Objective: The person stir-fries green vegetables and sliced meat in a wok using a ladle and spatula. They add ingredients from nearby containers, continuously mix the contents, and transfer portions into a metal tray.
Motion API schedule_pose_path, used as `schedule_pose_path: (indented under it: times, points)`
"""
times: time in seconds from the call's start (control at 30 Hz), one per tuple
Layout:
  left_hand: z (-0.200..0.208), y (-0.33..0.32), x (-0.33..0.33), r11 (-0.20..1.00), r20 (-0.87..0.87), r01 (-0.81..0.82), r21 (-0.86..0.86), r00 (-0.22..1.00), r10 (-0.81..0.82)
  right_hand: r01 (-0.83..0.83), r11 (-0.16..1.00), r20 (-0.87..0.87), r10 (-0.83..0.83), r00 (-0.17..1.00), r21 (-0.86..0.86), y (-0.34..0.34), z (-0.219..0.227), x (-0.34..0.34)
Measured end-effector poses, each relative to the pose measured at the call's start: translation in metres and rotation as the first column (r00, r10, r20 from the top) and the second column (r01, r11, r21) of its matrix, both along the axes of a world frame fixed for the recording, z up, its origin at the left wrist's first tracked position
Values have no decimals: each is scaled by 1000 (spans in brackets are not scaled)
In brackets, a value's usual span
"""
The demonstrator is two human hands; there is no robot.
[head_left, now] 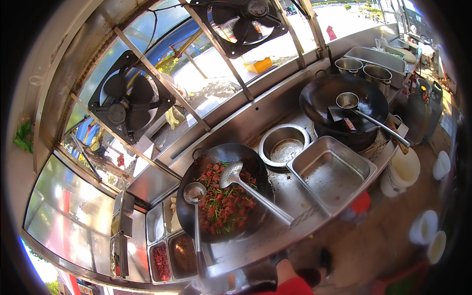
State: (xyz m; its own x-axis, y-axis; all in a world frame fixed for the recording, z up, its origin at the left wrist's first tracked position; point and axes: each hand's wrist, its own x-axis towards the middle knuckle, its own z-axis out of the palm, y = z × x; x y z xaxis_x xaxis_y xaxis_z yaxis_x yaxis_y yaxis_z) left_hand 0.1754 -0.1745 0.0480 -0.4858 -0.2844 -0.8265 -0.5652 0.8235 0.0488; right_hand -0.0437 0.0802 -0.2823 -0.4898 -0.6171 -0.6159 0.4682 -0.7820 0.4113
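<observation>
Neither of my hands can be made out. At the lower edge red cloth [296,286] and a strip of bare skin [285,270] show, with dark shapes beyond that look like shoes. Ahead, a black wok [189,169] holds browned meat pieces [211,216] mixed with green strips. A slotted skimmer [231,174] rests on the food, its handle reaching right onto the counter. At the wok's left side lies a ladle [195,192], handle pointing toward me. A blurred, pale, see-through shape [238,280] at the bottom edge is unclear.
Right of the wok stand a round metal pot [263,147] and a rectangular steel pan [339,169]. A second wok [314,96] holds another ladle [348,100] and a flat turner [337,114]. Seasoning trays [161,260] sit left. Buckets [404,169] stand on the floor; fans [118,113] hang above.
</observation>
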Motion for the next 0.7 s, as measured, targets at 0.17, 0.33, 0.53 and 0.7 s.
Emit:
schedule_pose_path:
  times: [0.17,0.33,0.53,0.7]
  points:
    - [2,-6,-27,1000,7,24,-3,1000,-24,-3,1000,11,3,1000,-3,-5,5,-7]
    - [4,-11,-52,998,20,55,-16,998,-54,-18,1000,16,18,1000,-8,-13,5,-18]
    - [6,-15,-79,994,35,107,-32,994,-106,-11,1000,25,12,1000,-22,-19,6,-26]
    - [6,-14,-95,989,41,142,-41,989,-141,-9,1000,23,10,1000,-28,-22,5,-28]
